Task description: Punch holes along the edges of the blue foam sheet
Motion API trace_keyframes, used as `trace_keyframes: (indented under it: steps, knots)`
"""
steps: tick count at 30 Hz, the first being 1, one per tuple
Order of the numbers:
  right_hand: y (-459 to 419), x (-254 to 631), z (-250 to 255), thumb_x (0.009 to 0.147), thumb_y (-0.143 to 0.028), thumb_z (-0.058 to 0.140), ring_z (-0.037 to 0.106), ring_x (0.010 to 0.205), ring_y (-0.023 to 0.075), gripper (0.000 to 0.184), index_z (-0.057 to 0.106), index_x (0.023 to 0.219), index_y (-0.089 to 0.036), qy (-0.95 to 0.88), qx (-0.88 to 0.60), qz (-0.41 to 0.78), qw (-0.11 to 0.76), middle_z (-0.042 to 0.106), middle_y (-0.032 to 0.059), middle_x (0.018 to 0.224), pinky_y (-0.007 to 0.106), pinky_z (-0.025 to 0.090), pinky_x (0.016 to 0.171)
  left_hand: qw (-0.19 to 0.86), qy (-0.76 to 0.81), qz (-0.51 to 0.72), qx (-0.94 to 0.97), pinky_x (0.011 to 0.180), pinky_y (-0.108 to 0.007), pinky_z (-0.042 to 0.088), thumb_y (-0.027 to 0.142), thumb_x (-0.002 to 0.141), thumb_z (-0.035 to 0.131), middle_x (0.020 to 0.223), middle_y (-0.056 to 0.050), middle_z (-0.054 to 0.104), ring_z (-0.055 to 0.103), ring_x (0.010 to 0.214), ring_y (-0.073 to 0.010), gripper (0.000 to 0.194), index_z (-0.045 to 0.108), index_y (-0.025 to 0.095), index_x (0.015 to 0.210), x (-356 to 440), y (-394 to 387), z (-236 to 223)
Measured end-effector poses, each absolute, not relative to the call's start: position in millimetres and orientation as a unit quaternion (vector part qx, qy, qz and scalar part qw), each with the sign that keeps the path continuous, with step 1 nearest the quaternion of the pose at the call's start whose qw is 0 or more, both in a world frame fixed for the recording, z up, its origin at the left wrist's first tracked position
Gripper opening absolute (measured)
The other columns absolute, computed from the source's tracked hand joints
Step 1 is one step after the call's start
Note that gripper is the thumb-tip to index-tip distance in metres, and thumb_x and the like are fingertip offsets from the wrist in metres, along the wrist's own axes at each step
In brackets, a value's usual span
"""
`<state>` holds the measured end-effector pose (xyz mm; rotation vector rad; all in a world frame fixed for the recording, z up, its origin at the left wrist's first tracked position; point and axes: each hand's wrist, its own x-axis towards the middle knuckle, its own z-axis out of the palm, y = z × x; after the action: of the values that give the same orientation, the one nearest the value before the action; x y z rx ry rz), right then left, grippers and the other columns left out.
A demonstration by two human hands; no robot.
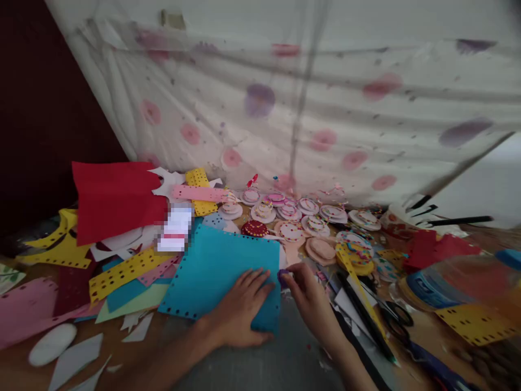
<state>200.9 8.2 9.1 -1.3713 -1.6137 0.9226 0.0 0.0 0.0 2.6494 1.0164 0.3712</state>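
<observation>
A blue craft sheet (220, 260) lies flat, with a row of dark holes along its left and top edges. My left hand (247, 304) rests palm-down on its lower right part, fingers stretched and apart. At the sheet's right edge, my right hand (305, 293) pinches a small purple hole punch (284, 278). The fingers hide most of the punch, and I cannot see whether it is clamped on the sheet.
Behind the sheet stand several small decorated hats (291, 231). Coloured scraps and a red sheet (118, 201) cover the left side, beside a blurred phone (176, 228). On the right are black-handled scissors (396, 320), a green-tipped pen (368, 315) and a clear plastic bottle (448, 282).
</observation>
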Motion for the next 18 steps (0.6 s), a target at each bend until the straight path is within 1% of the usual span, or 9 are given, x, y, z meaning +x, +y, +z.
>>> trace_keyframes:
  steps: [2,5,7,9,12,15,18]
  knots:
    - [7,200,5,0.084,-0.053,0.059,0.056,0.059,0.0168,0.033,0.051,0.091,-0.022,-0.572,-0.518,0.438,0.461,0.059,0.0014,0.071,0.027,0.043,0.052,0.148,0.352,0.178,0.907,0.112,-0.053,0.032,0.043,0.075,0.071,0.146,-0.016,0.046,0.040,0.136,-0.0323,0.067,0.050,0.013,0.132,-2,-1,-1]
    - [7,201,5,0.076,-0.051,0.070,0.050,0.058,0.0120,0.036,0.053,0.088,-0.022,-0.453,-0.521,0.508,0.514,0.055,-0.0018,0.074,0.023,0.042,0.051,0.152,0.341,0.264,0.889,0.107,-0.047,0.040,0.027,0.086,0.061,0.130,-0.010,0.061,0.053,0.124,-0.0253,0.031,0.061,0.017,0.115,-4,-2,-2]
    - [7,202,8,0.072,-0.050,0.074,0.049,0.060,0.0096,0.038,0.055,0.090,-0.023,-0.373,-0.527,0.550,0.530,0.053,-0.0031,0.078,0.021,0.041,0.052,0.148,0.327,0.313,0.879,0.099,-0.041,0.047,0.020,0.089,0.057,0.114,-0.007,0.069,0.060,0.110,-0.0213,0.017,0.064,0.018,0.104,-6,-2,-2]
    - [8,203,11,0.069,-0.051,0.075,0.047,0.058,0.0078,0.040,0.056,0.092,-0.023,-0.321,-0.523,0.592,0.522,0.052,-0.0043,0.077,0.019,0.037,0.049,0.137,0.313,0.350,0.872,0.090,-0.037,0.050,0.014,0.090,0.056,0.103,-0.005,0.071,0.063,0.098,-0.0186,0.014,0.064,0.018,0.101,-8,-1,0]
    - [9,205,13,0.068,-0.048,0.075,0.044,0.053,0.0066,0.037,0.060,0.088,-0.021,-0.308,-0.519,0.631,0.488,0.051,-0.0046,0.072,0.018,0.031,0.045,0.101,0.292,0.391,0.867,0.084,-0.035,0.050,0.007,0.087,0.057,0.099,-0.006,0.071,0.063,0.091,-0.0174,0.019,0.063,0.016,0.103,-9,-1,6]
    - [7,207,13,0.075,-0.045,0.068,0.044,0.051,0.0070,0.028,0.062,0.085,-0.019,-0.333,-0.513,0.652,0.448,0.051,-0.0040,0.067,0.018,0.025,0.042,0.044,0.265,0.414,0.870,0.085,-0.034,0.049,0.004,0.084,0.058,0.099,-0.007,0.071,0.062,0.090,-0.0175,0.023,0.063,0.014,0.105,-9,-5,13]
    - [5,207,14,0.082,-0.048,0.054,0.041,0.045,0.0066,0.030,0.058,0.079,-0.019,-0.368,-0.497,0.676,0.401,0.049,-0.0046,0.062,0.020,0.019,0.040,-0.013,0.239,0.415,0.878,0.084,-0.034,0.048,0.008,0.086,0.056,0.098,-0.008,0.073,0.063,0.089,-0.0176,0.022,0.063,0.012,0.106,-9,-11,18]
